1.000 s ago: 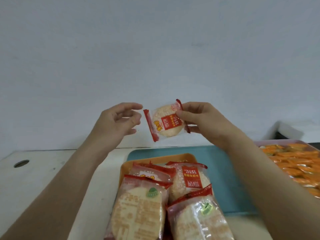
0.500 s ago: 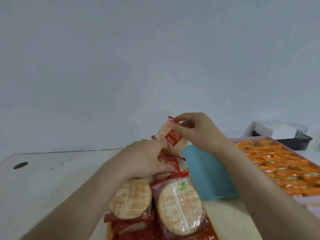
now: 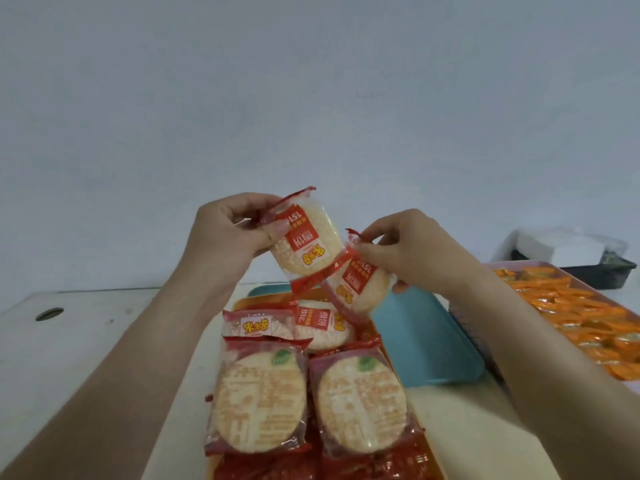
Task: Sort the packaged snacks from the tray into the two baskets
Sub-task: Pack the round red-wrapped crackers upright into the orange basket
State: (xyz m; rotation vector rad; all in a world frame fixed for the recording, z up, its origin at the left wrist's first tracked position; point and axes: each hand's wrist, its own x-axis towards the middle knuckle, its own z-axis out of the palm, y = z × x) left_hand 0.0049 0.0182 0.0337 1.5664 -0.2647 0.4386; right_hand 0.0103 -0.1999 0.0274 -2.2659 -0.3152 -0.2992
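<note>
My left hand (image 3: 227, 233) pinches a red-edged rice cracker packet (image 3: 306, 242) by its upper seal, lifted above the orange basket (image 3: 382, 336). My right hand (image 3: 412, 252) pinches a second rice cracker packet (image 3: 360, 287) by its top corner, just below and to the right of the first; the two packets touch. Several more rice cracker packets (image 3: 358, 398) lie piled in the orange basket beneath both hands. At the right, a pink basket (image 3: 465, 318) holds several orange-wrapped snacks (image 3: 588, 318). A teal tray (image 3: 426, 344) lies between the two baskets.
The baskets and tray sit on a white table (image 3: 104, 341) with a round cable hole (image 3: 49, 313) at the left. A black box with white items (image 3: 571, 258) stands at the far right against the pale wall.
My left hand went down to the orange basket and came up holding a packet. My right hand moved down and right with its packet. The view tilted down.
</note>
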